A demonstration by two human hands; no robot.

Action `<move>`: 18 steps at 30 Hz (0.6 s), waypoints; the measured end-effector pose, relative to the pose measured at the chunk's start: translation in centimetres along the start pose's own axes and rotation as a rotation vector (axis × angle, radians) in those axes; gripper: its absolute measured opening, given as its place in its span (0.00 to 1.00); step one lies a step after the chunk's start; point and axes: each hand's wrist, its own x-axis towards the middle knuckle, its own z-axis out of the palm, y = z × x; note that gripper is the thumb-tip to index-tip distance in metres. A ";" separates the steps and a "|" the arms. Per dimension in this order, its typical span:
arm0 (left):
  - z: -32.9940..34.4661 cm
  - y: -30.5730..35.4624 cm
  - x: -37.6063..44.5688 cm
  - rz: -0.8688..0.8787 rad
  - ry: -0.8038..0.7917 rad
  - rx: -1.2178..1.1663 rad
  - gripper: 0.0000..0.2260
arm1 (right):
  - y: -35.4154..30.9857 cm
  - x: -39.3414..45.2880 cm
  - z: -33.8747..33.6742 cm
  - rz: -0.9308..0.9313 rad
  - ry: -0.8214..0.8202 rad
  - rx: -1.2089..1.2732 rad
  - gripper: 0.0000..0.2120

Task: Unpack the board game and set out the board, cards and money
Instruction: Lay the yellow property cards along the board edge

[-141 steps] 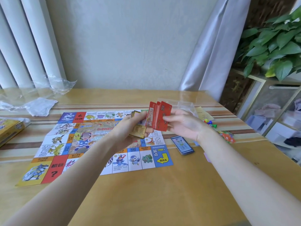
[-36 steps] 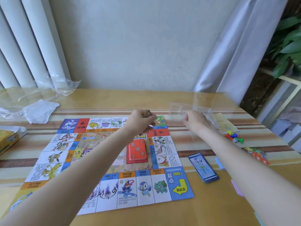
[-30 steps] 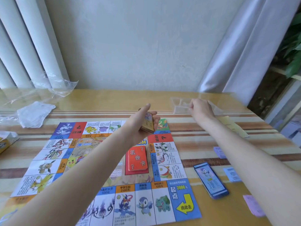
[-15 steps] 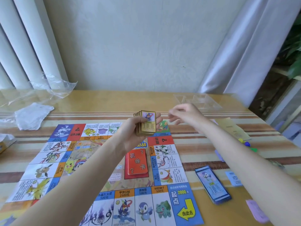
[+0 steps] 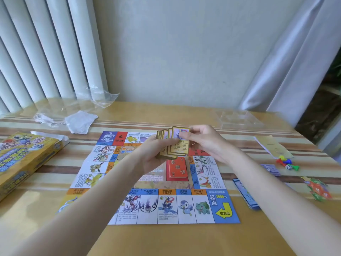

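Observation:
The game board point(image 5: 184, 206) lies flat on the table. A red card stack point(image 5: 176, 169) rests on its centre. Above the board my left hand point(image 5: 150, 156) grips a fanned stack of gold-bordered cards point(image 5: 173, 145). My right hand point(image 5: 203, 140) pinches the front card at its upper right. A blue card stack point(image 5: 246, 195) lies right of the board, partly hidden by my right arm. Paper money point(image 5: 270, 169) lies further right.
The yellow game box point(image 5: 20, 157) sits at the left edge. Clear wrapping point(image 5: 77, 119) lies at the back left and a clear tray point(image 5: 238, 118) at the back right. A leaflet point(image 5: 273, 145), coloured pawns with a die point(image 5: 286, 163) and a colourful packet point(image 5: 317, 188) lie on the right.
My right hand left the clear tray at the back and came to the gold cards. My left hand fanned the stack out. The view tilted slightly left, showing the box.

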 end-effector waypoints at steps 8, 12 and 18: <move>-3.7 0.8 -4.4 0.006 0.082 0.123 0.03 | -1.3 -1.1 4.9 -0.032 -0.019 -0.132 0.06; -4.7 1.0 -6.1 -0.027 0.087 0.135 0.06 | -1.3 -1.9 6.1 -0.036 -0.001 -0.267 0.12; -5.9 0.2 -7.1 -0.050 0.154 0.171 0.07 | -1.3 -3.2 6.8 -0.062 -0.025 -0.320 0.10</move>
